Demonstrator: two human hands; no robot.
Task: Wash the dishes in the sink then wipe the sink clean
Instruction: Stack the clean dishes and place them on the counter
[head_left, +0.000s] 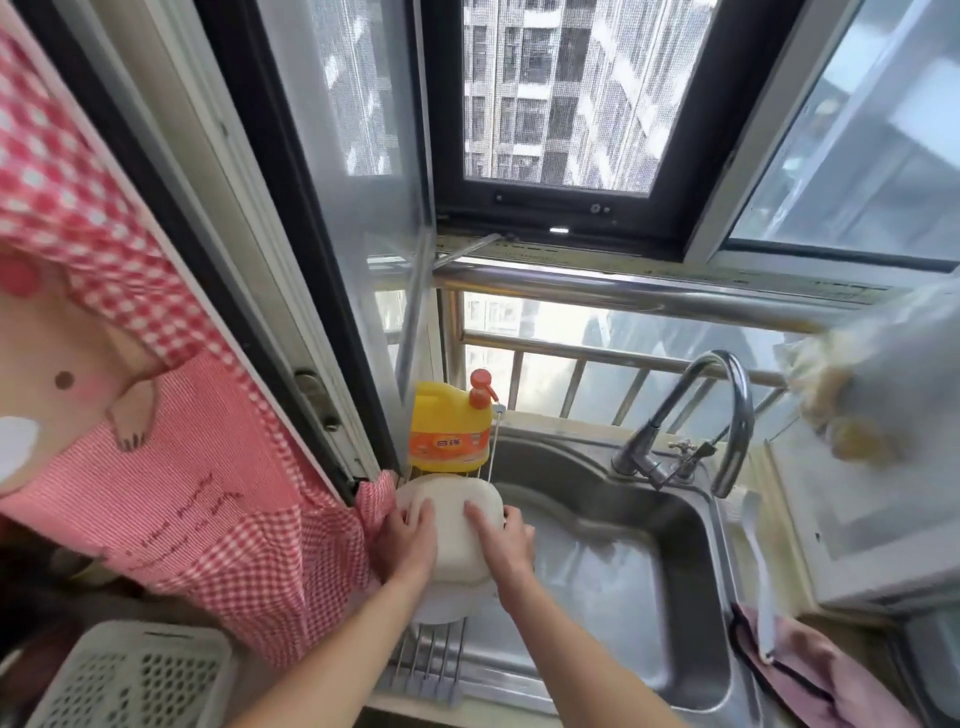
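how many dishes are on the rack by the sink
2 visible: an upturned cream bowl gripped by both hands, and a white dish beneath it on the rack. More may be hidden underneath.

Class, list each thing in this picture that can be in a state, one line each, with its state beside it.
Bowl: upside down on the rack, held by both hands.
Left hand: gripping the bowl.
Right hand: gripping the bowl.
Tap: off, no water running.
Sink: no dishes in it.
Window: swung open.
Soap bottle: upright, pump on.
Pink cloth: draped over the sink edge.
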